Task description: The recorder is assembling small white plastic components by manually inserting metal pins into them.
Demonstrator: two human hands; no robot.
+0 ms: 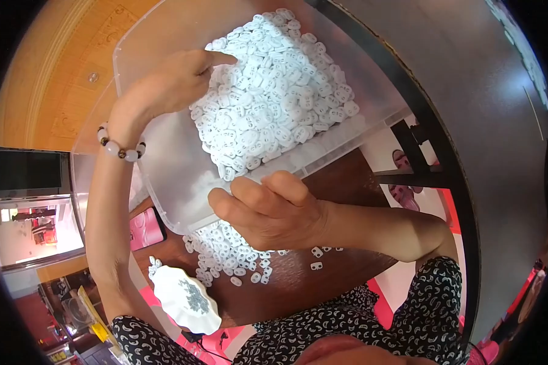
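A clear plastic bin [175, 201] holds a heap of small white oval pieces with two dark holes or spots each [274, 91]. My left hand [179, 79] reaches over the bin's left side, one finger stretched out onto the upper left of the heap; its other fingers are partly hidden. A beaded bracelet [120, 149] circles that wrist. Above the bin's near edge is my right hand [274, 210], its fingers curled in; whatever they hold is hidden. More loose white pieces [228, 252] lie on the brown table [323, 289] below it.
A white scalloped dish with a dark floral pattern [186, 298] sits at the table's near left. Beside the bin lies a phone with a pink screen [147, 229]. A dark metal frame [435, 146] runs along the right. Pink patterned footwear [402, 194] shows below.
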